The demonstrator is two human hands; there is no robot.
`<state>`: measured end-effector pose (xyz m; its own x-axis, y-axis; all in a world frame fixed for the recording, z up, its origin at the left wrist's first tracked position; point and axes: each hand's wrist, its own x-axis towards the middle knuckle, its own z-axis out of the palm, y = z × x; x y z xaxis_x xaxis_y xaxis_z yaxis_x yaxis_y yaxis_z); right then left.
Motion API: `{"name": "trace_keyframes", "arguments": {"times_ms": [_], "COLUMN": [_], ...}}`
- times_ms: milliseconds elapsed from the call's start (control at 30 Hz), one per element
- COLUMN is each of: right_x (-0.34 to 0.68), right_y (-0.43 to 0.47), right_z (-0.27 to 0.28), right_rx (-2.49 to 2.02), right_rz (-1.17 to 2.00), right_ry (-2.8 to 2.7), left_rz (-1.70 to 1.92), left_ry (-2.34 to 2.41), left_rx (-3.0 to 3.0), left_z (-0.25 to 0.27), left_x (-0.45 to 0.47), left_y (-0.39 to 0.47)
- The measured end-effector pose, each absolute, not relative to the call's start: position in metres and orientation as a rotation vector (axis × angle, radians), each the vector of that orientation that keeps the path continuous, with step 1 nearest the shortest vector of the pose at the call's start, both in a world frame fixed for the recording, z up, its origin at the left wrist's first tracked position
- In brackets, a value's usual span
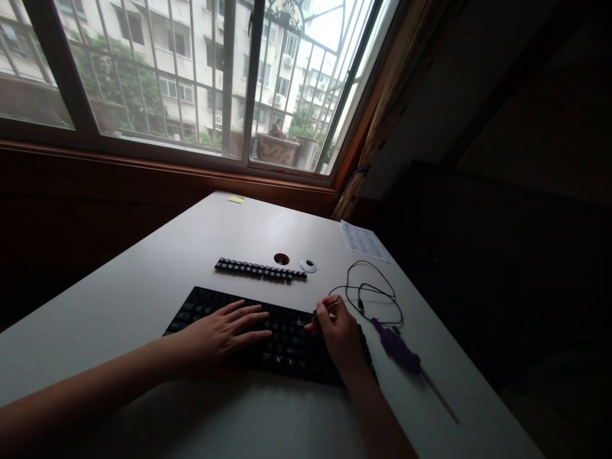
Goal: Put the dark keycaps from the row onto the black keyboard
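Note:
A black keyboard (289, 347) lies on the white table in front of me. My left hand (224, 331) rests flat across its left and middle part, fingers spread, holding nothing. Over the right part of the keys, my right hand (337, 328) is closed in a pinch around a small keycap puller (313, 315). The puller's thin, shiny end reaches down to the keys just left of my fingertips; whether it grips a key is too small to tell. Beyond the keyboard stand two rows of loose black keycaps (261, 270), lined up side by side.
Right of the keyboard lie a purple-handled screwdriver (401, 350) and a coiled black cable (363, 287). A round hole (282, 259) and its white cover (308, 266) are behind the keycaps. Printed paper (366, 242) and a yellow note (236, 199) lie near the far edges, below the window.

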<state>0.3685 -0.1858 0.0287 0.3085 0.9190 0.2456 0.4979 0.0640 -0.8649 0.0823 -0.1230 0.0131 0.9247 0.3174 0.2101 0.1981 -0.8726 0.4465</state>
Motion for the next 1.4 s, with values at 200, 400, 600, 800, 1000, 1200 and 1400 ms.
{"name": "trace_keyframes", "arguments": {"times_ms": [200,400,600,800,1000,1200,1400], "right_x": [0.366,0.363,0.363,0.359,0.351,0.352,0.358], "right_y": [-0.185,-0.185,-0.184,-0.188,-0.188,-0.184,-0.182], "right_z": [0.027,0.027,0.026,0.030,0.033,0.032,0.029], "right_rx": [-1.548,-1.518,-1.486,-1.473,-1.512,-1.535,-1.684], "right_rz": [0.647,0.668,0.745,0.646,0.432,0.434,0.188], "right_ry": [-1.245,-1.271,-1.236,-1.399,-1.595,-1.656,-1.784], "left_rz": [0.324,0.325,0.323,0.349,0.329,0.349,0.299], "left_ry": [0.392,0.391,0.392,0.383,0.385,0.390,0.398], "left_rx": [2.697,2.723,2.826,2.953,2.987,2.982,2.998], "left_z": [0.013,0.011,0.011,0.010,0.010,0.012,0.012], "left_x": [0.081,0.082,0.081,0.082,0.082,0.082,0.082], "left_y": [-0.123,-0.123,-0.124,-0.125,-0.124,-0.126,-0.125]}}
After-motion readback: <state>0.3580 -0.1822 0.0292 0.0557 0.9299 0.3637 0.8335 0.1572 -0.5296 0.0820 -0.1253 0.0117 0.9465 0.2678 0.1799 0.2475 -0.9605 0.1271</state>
